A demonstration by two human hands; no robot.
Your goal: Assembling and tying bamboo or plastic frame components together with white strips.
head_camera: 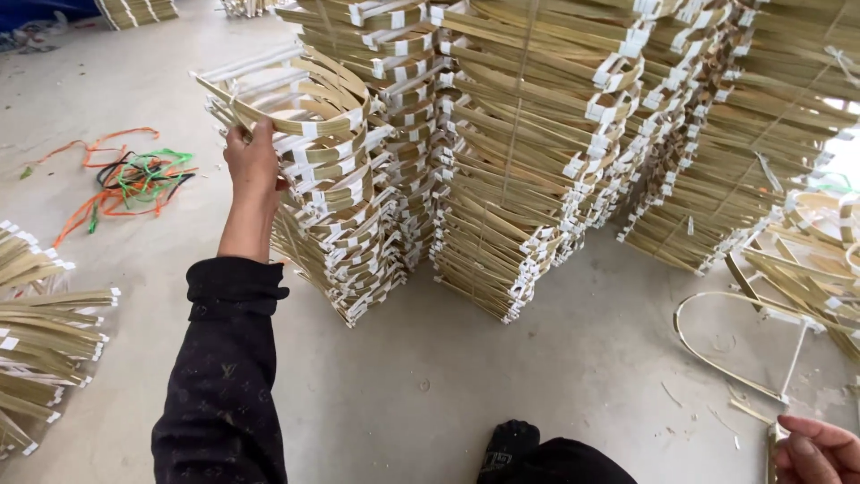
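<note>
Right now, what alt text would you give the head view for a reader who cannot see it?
The person's left hand grips the top bamboo frame of a tall stack of bent bamboo frames, among several such stacks on a concrete floor. The right hand holds a strip at the lower right; coloured cords lie to the left.

Tall stacks of bamboo frames [537, 152] stand on the floor [430, 376], in a row across the back. Left hand [251, 161] on top frame of the leftmost stack [331, 179]. Tangle of cords [134, 179] left of it. Loose frame pile [45, 341] at far left. Single frame [735, 341] flat on floor right; right hand [820, 448] at bottom-right corner.
</note>
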